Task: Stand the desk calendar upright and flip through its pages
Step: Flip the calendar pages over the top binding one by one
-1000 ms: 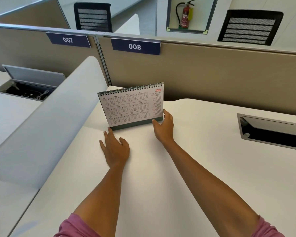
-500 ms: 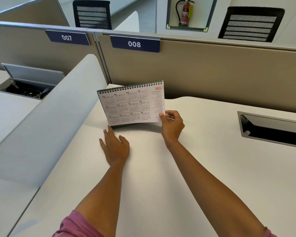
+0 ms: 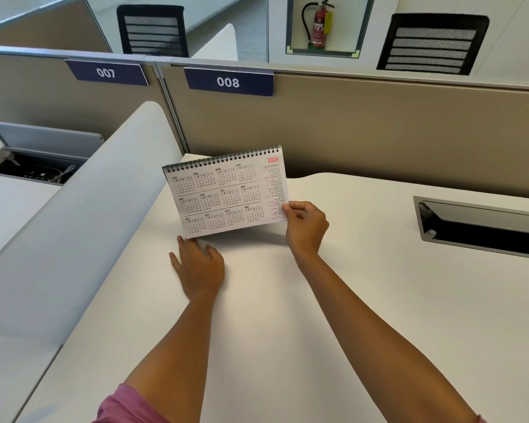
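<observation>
The calendar (image 3: 226, 193) is standing on the desk (image 3: 287, 315) before the partition (image 3: 379, 132); the cable box (image 3: 483, 227) is lying to its right.

White calendar page (image 3: 226, 193) with black month grids, red 2026; white desk (image 3: 287, 331).

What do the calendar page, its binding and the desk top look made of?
Calendar page: matte printed paper or thin card, bowing slightly where the right hand lifts it.
Binding: dark wire coil, likely coated metal.
Desk top: smooth white laminate, probably; soft sheen, no grain.
</observation>
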`<state>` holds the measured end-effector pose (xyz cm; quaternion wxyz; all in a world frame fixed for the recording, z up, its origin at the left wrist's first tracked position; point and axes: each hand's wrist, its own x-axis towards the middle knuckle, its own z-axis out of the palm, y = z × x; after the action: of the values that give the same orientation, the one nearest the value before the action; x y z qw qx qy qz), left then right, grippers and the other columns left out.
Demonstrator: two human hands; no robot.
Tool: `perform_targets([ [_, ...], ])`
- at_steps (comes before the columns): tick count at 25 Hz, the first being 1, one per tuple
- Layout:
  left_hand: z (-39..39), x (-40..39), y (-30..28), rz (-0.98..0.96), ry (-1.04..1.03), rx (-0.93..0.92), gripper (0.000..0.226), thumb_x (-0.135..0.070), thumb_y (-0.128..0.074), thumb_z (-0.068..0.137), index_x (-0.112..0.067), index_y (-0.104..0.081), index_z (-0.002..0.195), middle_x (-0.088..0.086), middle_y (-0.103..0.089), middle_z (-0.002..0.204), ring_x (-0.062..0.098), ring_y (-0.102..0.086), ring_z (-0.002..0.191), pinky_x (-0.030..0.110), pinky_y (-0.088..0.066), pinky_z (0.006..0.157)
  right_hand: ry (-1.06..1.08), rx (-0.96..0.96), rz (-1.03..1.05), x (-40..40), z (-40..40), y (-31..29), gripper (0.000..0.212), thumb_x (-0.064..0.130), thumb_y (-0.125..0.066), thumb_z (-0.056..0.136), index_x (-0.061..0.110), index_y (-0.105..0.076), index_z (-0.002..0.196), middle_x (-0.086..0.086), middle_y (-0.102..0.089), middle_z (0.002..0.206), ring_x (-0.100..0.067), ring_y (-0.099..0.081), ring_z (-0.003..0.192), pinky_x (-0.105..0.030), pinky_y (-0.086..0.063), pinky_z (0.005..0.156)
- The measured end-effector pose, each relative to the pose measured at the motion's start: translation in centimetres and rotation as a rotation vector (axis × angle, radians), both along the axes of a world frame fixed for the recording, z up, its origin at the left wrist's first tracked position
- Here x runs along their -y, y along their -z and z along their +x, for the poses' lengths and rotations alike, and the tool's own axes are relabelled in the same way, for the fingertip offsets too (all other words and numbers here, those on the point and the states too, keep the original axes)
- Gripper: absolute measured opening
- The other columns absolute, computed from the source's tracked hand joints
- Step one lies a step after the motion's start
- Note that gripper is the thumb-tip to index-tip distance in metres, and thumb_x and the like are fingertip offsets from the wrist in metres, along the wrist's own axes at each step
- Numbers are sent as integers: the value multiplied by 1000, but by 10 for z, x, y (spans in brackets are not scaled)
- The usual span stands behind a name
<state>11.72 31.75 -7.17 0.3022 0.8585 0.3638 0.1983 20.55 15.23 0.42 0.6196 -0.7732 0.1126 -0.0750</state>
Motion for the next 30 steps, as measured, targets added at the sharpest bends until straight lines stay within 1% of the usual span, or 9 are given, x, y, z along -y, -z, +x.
perform_targets([
  [3,0,1,0,11,13,25,58,-10,-47,91,-11,-37,148,12,-48,149,25,-24,151,45,-3,125,-9,23,-2,3,-1,-4,13,19,-72,86,10,-71,96,-5,-74,101,-12,-67,86,-13,-51,74],
  [6,0,0,0,-17,-2,12,58,-13,-47,92,-9,-35,149,12,-46,151,23,-23,152,45,-2,126,-28,-33,70,6,-2,-8,12,22,-70,88,14,-69,97,-2,-71,108,-14,-65,96,-21,-53,81],
  [10,-1,1,-3,-2,17,43,63,-11,-49,89,-15,-34,151,10,-49,148,26,-28,149,44,-3,125,-184,-274,385,15,-2,-19,19,14,-68,89,15,-63,107,-5,-70,107,-15,-70,90,-22,-58,71],
  [13,-2,1,-4,-27,18,42,62,-12,-50,90,-17,-35,150,9,-51,145,26,-36,144,41,-1,125,-211,-323,521,24,-1,-29,22,10,-73,85,14,-65,104,-8,-72,105,-12,-71,84,-18,-57,64],
  [17,-5,2,-5,8,21,17,58,-16,-51,92,-15,-36,149,6,-49,147,22,-41,140,44,-6,126,-255,-369,667,32,0,-45,31,11,-76,81,11,-66,110,-9,-75,103,-14,-72,87,-20,-57,69],
  [20,-5,4,-6,12,19,19,59,-16,-51,93,-15,-35,149,5,-49,148,21,-40,141,44,-6,126,-399,-387,688,36,1,-61,36,22,-77,81,12,-69,114,-2,-76,101,-14,-69,97,-23,-55,80],
  [23,-5,4,-7,22,13,10,61,-17,-51,94,-14,-32,152,7,-47,150,22,-38,143,43,-5,126,-649,-397,632,32,2,-81,47,49,-71,81,19,-69,116,1,-73,111,-19,-65,108,-39,-54,94],
  [26,-4,2,-7,-14,16,-13,62,-20,-48,96,-13,-27,153,8,-39,156,21,-28,149,43,-2,127,-787,-429,855,26,7,-98,81,77,-49,77,18,-59,131,-6,-63,131,-27,-58,122,-51,-49,100],
  [30,-3,3,-8,-31,11,-26,66,-22,-47,96,-11,-20,156,6,-32,161,18,-17,153,41,0,127,-855,-371,1135,17,25,-120,94,83,-34,78,15,-48,141,-12,-51,143,-34,-49,131,-57,-35,110],
])
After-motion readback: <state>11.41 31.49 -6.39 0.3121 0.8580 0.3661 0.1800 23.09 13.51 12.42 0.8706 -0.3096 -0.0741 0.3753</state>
